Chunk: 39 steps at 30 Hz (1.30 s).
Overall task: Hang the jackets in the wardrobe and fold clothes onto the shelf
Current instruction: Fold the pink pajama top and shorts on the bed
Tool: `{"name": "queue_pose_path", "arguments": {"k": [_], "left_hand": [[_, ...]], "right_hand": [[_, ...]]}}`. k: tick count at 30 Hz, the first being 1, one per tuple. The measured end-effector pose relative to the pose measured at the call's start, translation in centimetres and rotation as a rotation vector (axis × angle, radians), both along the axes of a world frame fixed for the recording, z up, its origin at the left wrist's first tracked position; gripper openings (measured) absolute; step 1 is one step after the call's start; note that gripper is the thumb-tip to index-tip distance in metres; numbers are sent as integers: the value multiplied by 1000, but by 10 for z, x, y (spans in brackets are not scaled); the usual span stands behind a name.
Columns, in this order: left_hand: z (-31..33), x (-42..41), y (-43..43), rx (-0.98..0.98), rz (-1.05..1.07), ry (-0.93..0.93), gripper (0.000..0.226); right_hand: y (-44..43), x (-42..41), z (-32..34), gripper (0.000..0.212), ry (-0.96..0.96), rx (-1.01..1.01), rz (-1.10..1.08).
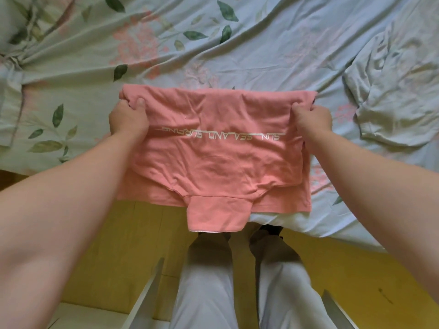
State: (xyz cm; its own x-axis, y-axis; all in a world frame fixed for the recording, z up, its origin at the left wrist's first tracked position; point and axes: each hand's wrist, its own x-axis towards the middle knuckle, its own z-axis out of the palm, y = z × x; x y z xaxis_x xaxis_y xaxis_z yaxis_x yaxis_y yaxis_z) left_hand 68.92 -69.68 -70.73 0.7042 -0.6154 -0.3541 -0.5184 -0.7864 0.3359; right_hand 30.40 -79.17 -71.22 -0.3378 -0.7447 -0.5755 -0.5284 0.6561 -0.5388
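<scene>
A pink T-shirt (213, 153) with white lettering, seen upside down, is partly folded at the near edge of the bed, its collar hanging over the edge toward me. My left hand (128, 119) grips the far left corner of the fold, thumb on top. At the far right corner my right hand (311, 119) grips the cloth the same way. A pale grey-green garment (394, 96) lies crumpled on the bed to the right.
The bed is covered with a wrinkled floral sheet (213, 43). Yellow wooden floor (114, 233) shows below the bed edge, with my legs in light trousers (206, 281). White board edges (147, 293) stand at the bottom beside my legs.
</scene>
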Motion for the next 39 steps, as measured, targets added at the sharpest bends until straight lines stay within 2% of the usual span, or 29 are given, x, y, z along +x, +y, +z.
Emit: {"name": "queue_pose_path", "arguments": {"k": [3, 6, 9, 12, 16, 19, 21, 22, 24, 26, 28, 30, 33, 36, 39], "left_hand": [[1, 8, -19, -50, 29, -23, 52], [7, 10, -42, -78, 18, -38, 46], [6, 15, -66, -116, 44, -29, 50], [2, 21, -85, -105, 80, -21, 54], [-5, 21, -97, -67, 72, -61, 52], [-9, 21, -98, -73, 87, -65, 51], [-9, 18, -96, -88, 116, -72, 50], [-7, 14, -93, -91, 91, -139, 50], [-1, 6, -89, -66, -94, -359, 52], [5, 4, -89, -38, -407, -430, 62], [7, 9, -99, -46, -693, -350, 59], [11, 12, -110, 30, -875, -264, 45], [22, 10, -122, 201, -928, -189, 36], [30, 8, -136, 433, -946, -81, 31], [32, 10, -148, 563, -983, -115, 28]], "right_hand": [[-20, -1, -1, 46, -21, -73, 9], [-41, 3, 6, 34, -55, -118, -2], [-60, 5, 7, 30, -111, -137, -63], [-77, 8, 6, 27, -117, -69, -62], [-92, 15, -1, 65, -145, -20, -165], [-95, 19, -13, 66, -100, -21, -187], [-93, 22, -15, 62, 20, -43, -91], [-90, 23, -14, 62, 128, -52, -15], [-82, 25, -8, 53, 397, -97, 140], [-76, 27, 2, 43, 543, -245, 363], [-80, 29, 4, 44, 502, -328, 653], [-91, 33, 6, 40, 420, -262, 921], [-102, 40, 15, 34, 465, -127, 1172], [-107, 44, 19, 26, 579, -44, 1282], [-114, 49, 17, 27, 650, -19, 1354]]}}
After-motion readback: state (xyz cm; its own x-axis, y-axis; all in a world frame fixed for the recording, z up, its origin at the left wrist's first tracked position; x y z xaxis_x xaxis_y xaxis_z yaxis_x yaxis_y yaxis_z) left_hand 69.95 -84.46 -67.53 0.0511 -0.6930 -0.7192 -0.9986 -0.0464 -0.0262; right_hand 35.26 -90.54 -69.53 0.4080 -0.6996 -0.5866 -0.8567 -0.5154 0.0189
